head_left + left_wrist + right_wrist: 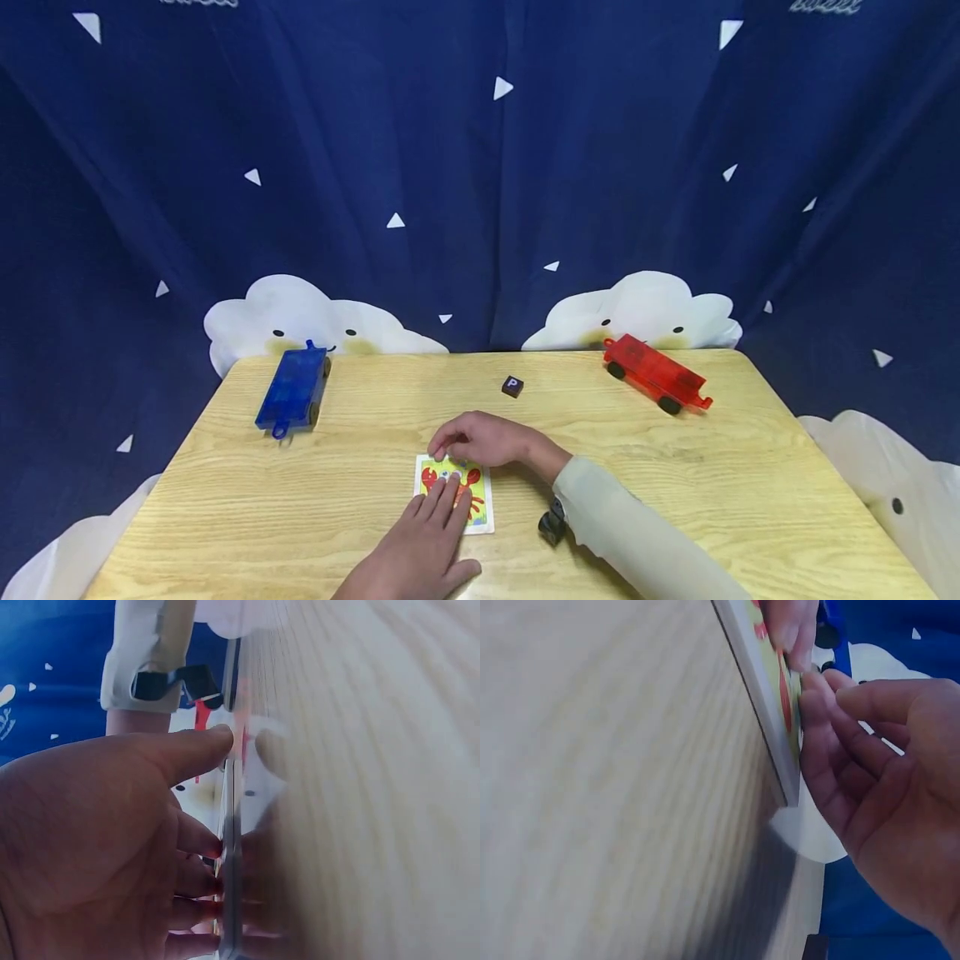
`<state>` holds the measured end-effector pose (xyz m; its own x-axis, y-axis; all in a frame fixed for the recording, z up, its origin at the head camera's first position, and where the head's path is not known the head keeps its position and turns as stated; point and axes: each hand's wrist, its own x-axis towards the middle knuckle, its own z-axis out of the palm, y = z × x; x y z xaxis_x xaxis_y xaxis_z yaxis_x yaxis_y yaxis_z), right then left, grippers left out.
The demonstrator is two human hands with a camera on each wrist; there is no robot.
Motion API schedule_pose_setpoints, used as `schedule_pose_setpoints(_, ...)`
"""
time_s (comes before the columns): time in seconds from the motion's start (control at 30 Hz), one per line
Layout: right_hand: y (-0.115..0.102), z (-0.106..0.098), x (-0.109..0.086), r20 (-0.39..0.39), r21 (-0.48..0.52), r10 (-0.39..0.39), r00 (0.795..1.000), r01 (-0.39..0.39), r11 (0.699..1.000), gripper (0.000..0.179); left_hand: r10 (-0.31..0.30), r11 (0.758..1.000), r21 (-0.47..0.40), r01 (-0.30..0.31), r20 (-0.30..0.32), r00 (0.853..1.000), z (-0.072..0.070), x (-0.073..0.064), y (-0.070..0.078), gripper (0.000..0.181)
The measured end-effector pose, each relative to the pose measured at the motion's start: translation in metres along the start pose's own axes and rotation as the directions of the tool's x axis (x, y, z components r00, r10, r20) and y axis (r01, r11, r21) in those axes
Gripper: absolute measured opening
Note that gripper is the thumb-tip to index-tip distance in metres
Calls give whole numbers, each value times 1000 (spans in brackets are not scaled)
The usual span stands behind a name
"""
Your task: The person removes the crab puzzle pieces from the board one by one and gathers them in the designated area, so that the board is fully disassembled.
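A small square board with a red crab on a yellow ground and a pale border lies flat on the table. In the right wrist view the board shows a thick pale edge. My left hand rests on the near part of the picture, fingers straight and thumb spread to the side; its palm fills much of the left wrist view. Over the board's far edge, my right hand bends its fingers, with the tips at the picture. Whether those fingertips pinch anything is hidden.
On the wooden table, a blue wheeled toy wagon stands back left and a red one back right. A small dark tile marked P lies beyond my hands. A black object sits beside the right sleeve. Behind hangs a blue curtain.
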<state>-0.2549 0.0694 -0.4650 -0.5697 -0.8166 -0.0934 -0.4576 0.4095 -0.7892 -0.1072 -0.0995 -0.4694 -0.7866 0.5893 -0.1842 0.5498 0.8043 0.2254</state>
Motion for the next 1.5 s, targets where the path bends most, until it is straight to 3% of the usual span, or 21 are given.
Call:
schedule_pose_setpoints(0.13,5,-2,6,5,82,24,1000,-24,996,22,35,999,-21,-35,-42,999,8,1,-5,89)
schedule_pose_setpoints(0.23,6,-4,7,18,107,31,999,-32,994,22,44,993,-103,-50,-59,997,18,3,-8,95)
schedule_pose_setpoints(0.37,7,-4,10,21,116,34,999,-37,993,21,28,971,-238,-32,-20,999,26,6,-10,106)
schedule_pose_setpoints(0.43,7,-3,10,19,127,34,999,-36,991,21,13,962,-273,-5,28,1000,26,6,-9,109)
schedule_pose_setpoints(0.6,7,0,11,15,139,38,999,-40,989,21,-11,961,-275,34,86,996,24,6,-7,110)
schedule_pose_setpoints(0.83,8,2,12,1,136,47,999,-47,990,21,-15,963,-268,28,50,999,26,4,-7,111)
schedule_pose_setpoints(1.0,9,0,13,3,144,52,999,-52,988,20,-8,950,-310,27,60,998,27,6,-10,110)
schedule_pose_setpoints(1.2,11,1,12,5,165,42,999,-42,985,21,-1,952,-304,17,54,999,27,7,-11,110)
schedule_pose_setpoints(1.3,11,1,11,3,154,29,1000,-29,988,21,-6,955,-297,24,62,998,28,8,-12,111)
schedule_pose_setpoints(1.5,8,3,5,-57,31,-19,998,21,999,22,-15,953,-301,39,81,997,30,11,-14,111)
